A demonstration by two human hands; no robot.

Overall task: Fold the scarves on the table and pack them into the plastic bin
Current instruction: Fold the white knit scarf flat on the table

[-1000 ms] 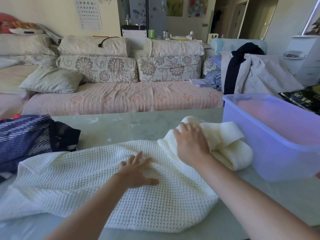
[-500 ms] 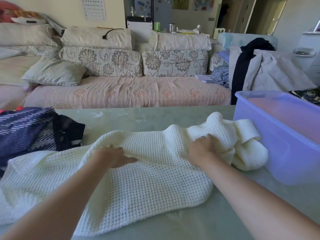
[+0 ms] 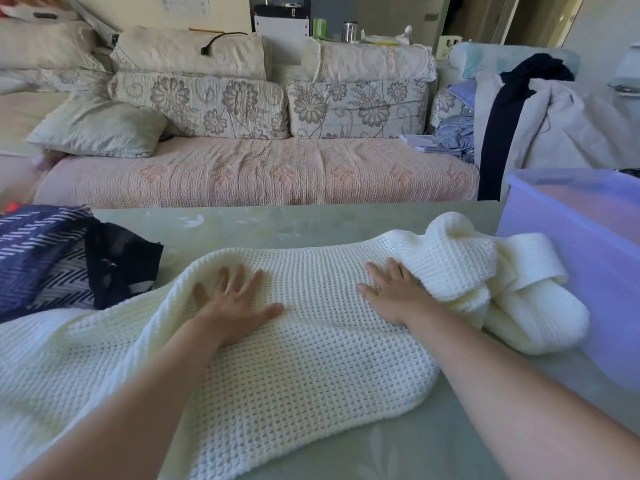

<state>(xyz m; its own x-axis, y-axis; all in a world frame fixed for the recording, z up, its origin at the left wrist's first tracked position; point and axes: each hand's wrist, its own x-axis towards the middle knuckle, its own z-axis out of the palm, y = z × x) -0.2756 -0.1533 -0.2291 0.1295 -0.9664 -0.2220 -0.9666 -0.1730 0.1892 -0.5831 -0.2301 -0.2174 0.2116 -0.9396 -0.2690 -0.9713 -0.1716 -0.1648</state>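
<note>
Currently, the cream waffle-knit scarf (image 3: 311,368) is lying across the near half of the desk (image 3: 277,223). It is running from the near-left edge of the view to a bunched, rolled end at the right. That rolled end is resting just beside the near wall of the purple plastic bin (image 3: 568,258), which is standing at the right of the desk; whether the two are touching cannot be determined. Both grips are lying on top of the scarf's middle section. The left grip (image 3: 239,306) is sitting on a raised fold left of centre. The right grip (image 3: 394,296) is sitting where the flat section is meeting the bunched end.

Compared with half a second earlier, the left grip is no longer pinching up a ridge of fabric, and that ridge is now lying down as a smoother doubled layer. The right grip, previously curled into the bunched end, is now extended.

The left grip is fully spread, palm down, with fingers and thumb fanned apart. It is pressing on the scarf and holding nothing. The right grip is likewise flat and palm down, with straight fingers. Its fingertips are touching the edge of the bunched end, and it is grasping nothing. A pile of dark blue patterned scarves (image 3: 34,251) is lying at the far left of the desk, apart from both grips.
</note>
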